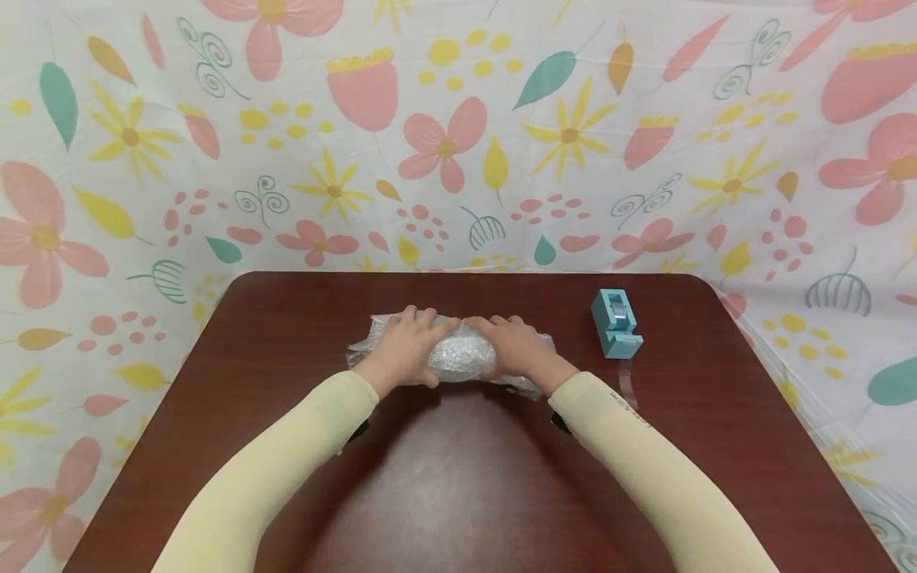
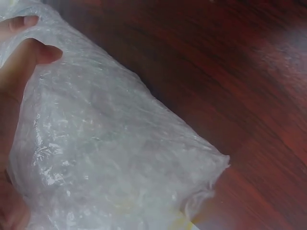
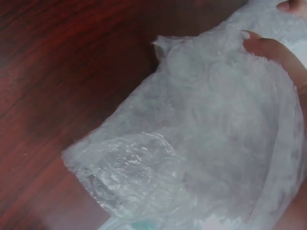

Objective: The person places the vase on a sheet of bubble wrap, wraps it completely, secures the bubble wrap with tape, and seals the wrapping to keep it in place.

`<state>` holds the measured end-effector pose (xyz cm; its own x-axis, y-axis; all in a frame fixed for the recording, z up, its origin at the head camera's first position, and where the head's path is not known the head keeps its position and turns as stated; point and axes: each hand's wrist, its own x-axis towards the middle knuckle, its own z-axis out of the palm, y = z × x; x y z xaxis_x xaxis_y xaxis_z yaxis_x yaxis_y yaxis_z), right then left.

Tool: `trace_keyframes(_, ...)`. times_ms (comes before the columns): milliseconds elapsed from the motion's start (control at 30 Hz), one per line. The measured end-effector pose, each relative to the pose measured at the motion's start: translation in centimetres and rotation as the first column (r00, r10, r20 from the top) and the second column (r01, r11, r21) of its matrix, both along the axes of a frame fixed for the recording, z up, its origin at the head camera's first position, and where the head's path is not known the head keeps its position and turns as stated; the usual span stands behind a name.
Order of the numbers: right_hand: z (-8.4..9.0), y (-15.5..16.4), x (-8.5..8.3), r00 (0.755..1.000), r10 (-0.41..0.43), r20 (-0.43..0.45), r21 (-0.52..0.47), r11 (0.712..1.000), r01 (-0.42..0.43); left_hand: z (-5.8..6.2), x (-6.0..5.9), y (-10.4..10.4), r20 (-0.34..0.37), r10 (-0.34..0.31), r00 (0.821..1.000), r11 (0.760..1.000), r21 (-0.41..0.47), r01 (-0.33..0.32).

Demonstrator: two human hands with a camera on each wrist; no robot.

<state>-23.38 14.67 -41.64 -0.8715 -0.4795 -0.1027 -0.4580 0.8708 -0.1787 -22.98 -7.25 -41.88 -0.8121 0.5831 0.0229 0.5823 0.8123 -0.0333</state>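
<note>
A bundle wrapped in clear bubble wrap (image 1: pixel 461 356) lies crosswise on the table, its loose ends sticking out at both sides. My left hand (image 1: pixel 408 348) grips its left part from above, thumb on the near side and fingers over the top. On the right part, my right hand (image 1: pixel 521 348) holds it the same way, with the two hands' fingertips close together over the middle. Both wrist views show the crinkled wrap (image 2: pixel 110 129) filling most of the picture, and its flattened open end (image 3: pixel 129 167) on the right. What is inside cannot be made out.
A light blue tape dispenser (image 1: pixel 616 325) stands at the right back of the table, a clear strip of tape (image 1: pixel 626 383) trailing from its front. The dark reddish-brown table (image 1: pixel 458 477) has rounded back corners. Behind it hangs a flower-patterned cloth (image 1: pixel 444 215).
</note>
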Motion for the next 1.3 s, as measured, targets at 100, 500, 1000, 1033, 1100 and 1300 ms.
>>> trace_keyframes(100,0.1,0.1,-0.2,1.0,0.004,0.027,-0.001,1.0,-0.004,0.1,-0.2,0.2,0.028,0.007,1.0,1.0,0.005,-0.007)
trace_keyframes(500,0.0,0.4,-0.7,0.999,0.008,0.052,-0.008,1.0,-0.007,0.9,-0.3,0.5,0.06,0.008,0.998,1.0,0.004,-0.008)
trace_keyframes(1000,0.6,1.5,-2.5,0.949,0.118,0.293,-0.073,0.992,-0.1,1.9,-0.8,1.3,0.246,0.017,0.969,1.0,0.004,-0.018)
trace_keyframes(1033,0.6,1.5,-2.5,0.944,0.119,0.307,-0.075,0.992,-0.101,1.9,-0.8,1.3,0.253,0.018,0.967,1.0,0.007,-0.021)
trace_keyframes(1100,0.7,1.5,-2.6,0.939,0.125,0.321,-0.077,0.991,-0.105,1.9,-0.8,1.3,0.263,0.023,0.964,1.0,0.014,-0.028)
trace_keyframes(1300,0.8,1.6,-1.9,0.951,0.098,0.292,-0.084,0.993,-0.077,2.0,-0.3,1.5,0.253,0.041,0.967,0.999,-0.008,-0.041)
